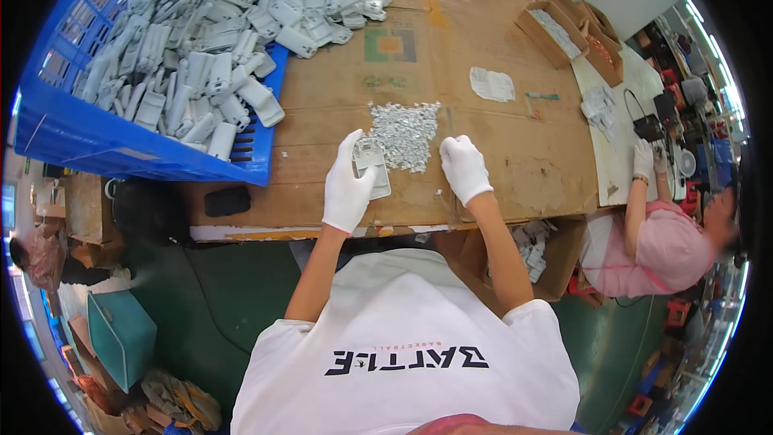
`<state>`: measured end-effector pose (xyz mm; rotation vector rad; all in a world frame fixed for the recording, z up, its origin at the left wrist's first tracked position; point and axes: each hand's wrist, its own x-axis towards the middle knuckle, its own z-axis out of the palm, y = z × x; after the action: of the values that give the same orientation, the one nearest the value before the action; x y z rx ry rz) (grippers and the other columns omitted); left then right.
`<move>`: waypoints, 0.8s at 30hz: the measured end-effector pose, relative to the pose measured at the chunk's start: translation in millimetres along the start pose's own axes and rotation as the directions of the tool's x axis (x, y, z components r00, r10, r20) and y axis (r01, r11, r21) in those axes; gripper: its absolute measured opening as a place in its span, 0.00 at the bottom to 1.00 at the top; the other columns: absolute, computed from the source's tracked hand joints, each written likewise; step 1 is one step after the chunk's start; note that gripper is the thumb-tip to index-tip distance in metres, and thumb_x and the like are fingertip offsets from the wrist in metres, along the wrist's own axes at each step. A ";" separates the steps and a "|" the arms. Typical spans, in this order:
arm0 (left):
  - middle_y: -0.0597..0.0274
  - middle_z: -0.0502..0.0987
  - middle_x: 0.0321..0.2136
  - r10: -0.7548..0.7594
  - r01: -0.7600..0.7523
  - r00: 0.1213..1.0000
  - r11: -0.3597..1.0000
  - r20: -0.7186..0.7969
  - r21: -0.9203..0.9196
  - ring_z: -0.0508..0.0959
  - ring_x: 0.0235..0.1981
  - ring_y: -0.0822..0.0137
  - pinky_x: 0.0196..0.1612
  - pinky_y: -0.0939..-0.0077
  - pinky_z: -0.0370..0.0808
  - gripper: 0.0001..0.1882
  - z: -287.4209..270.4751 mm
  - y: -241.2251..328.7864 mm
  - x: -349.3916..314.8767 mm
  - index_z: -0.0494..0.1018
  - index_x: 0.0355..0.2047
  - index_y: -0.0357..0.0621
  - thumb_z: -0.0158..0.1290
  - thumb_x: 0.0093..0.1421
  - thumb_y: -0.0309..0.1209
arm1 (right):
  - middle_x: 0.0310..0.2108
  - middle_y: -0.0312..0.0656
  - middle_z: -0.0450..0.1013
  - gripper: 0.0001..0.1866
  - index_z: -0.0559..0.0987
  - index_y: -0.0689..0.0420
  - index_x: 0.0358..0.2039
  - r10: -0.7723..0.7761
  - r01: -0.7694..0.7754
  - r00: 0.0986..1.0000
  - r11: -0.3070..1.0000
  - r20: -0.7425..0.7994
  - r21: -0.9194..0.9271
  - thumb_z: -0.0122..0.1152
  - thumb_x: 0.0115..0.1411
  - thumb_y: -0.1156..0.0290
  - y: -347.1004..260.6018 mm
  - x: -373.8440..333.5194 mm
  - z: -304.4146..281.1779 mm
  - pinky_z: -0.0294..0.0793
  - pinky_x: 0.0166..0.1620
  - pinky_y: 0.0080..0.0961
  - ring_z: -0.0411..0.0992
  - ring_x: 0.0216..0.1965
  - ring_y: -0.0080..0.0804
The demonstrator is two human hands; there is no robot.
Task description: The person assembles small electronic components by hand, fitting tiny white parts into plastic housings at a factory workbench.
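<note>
My left hand (345, 193), in a white glove, grips a pale grey plastic housing (377, 181) by its left side, with its hollow, ribbed inside facing up. Just beyond it lies a heap of small silvery metal pieces (407, 135) on the cardboard-covered table (531, 177). To the right of that heap is my right hand (465, 169), also gloved, low over the cardboard. Its fingers are curled together, and whatever they may pinch is too small to make out.
A blue plastic crate (145, 149) at the left overflows with similar grey housings (217, 72). Paper (491, 84) and a small teal tool (543, 96) lie right of the heap. Cardboard trays (551, 36) stand far right, near a co-worker in pink (668, 246). A box (564, 262) sits below the table edge.
</note>
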<state>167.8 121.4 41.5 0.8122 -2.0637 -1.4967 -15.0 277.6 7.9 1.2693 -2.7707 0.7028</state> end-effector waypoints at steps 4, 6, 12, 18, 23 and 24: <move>0.46 0.76 0.51 0.003 -0.005 1.000 0.998 0.023 0.060 0.77 0.52 0.49 0.55 0.62 0.73 0.32 10.2 7.4 -0.3 0.63 0.62 0.46 0.53 0.56 0.21 | 0.31 0.49 0.74 0.01 0.75 0.56 0.32 0.087 -0.085 0.995 0.996 0.057 -0.033 0.58 0.58 0.74 2.5 11.1 2.1 0.76 0.39 0.46 0.75 0.35 0.54; 0.46 0.76 0.51 0.031 -0.034 0.999 0.995 0.028 0.089 0.77 0.52 0.49 0.54 0.61 0.73 0.31 15.4 7.3 -0.7 0.63 0.62 0.46 0.53 0.56 0.21 | 0.30 0.48 0.76 0.03 0.76 0.55 0.33 0.084 -0.084 0.995 0.996 0.050 0.001 0.59 0.57 0.75 2.3 14.9 -2.7 0.76 0.40 0.45 0.76 0.34 0.53; 0.48 0.78 0.45 0.038 -0.039 0.999 0.980 0.006 0.196 0.78 0.48 0.48 0.49 0.61 0.75 0.22 29.9 13.6 -3.5 0.70 0.51 0.43 0.56 0.55 0.24 | 0.27 0.47 0.75 0.02 0.79 0.55 0.31 0.028 -0.029 1.000 0.994 0.005 0.105 0.61 0.56 0.76 -1.2 5.9 -7.2 0.78 0.37 0.38 0.77 0.32 0.47; 0.49 0.78 0.41 0.176 -0.161 0.981 0.972 -0.076 0.171 0.79 0.42 0.49 0.44 0.62 0.76 0.18 43.5 12.7 -4.1 0.71 0.48 0.42 0.57 0.55 0.25 | 0.33 0.40 0.71 0.09 0.82 0.55 0.31 -0.064 0.169 0.975 0.834 -0.212 0.526 0.69 0.48 0.80 -77.7 -7.1 -25.0 0.73 0.35 0.25 0.73 0.31 0.29; 0.51 0.78 0.39 0.229 -0.209 0.968 0.962 -0.105 0.173 0.80 0.39 0.51 0.42 0.64 0.77 0.18 44.1 11.2 -2.6 0.72 0.47 0.42 0.57 0.55 0.23 | 0.33 0.38 0.70 0.07 0.80 0.57 0.29 -0.023 0.115 0.981 0.872 -0.195 0.475 0.68 0.49 0.80 -75.5 -2.7 -13.8 0.73 0.36 0.22 0.73 0.33 0.26; 0.51 0.78 0.39 0.256 -0.239 0.961 0.959 -0.104 0.153 0.81 0.38 0.51 0.41 0.64 0.77 0.18 44.4 12.5 -2.1 0.72 0.47 0.42 0.58 0.54 0.23 | 0.33 0.38 0.70 0.07 0.80 0.57 0.29 -0.022 0.114 0.981 0.873 -0.195 0.474 0.68 0.49 0.80 -74.0 -0.8 -13.8 0.73 0.36 0.22 0.73 0.33 0.26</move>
<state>137.2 156.0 40.1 0.6496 -2.1057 -1.1506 36.6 241.5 49.2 1.2713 -2.4660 1.4951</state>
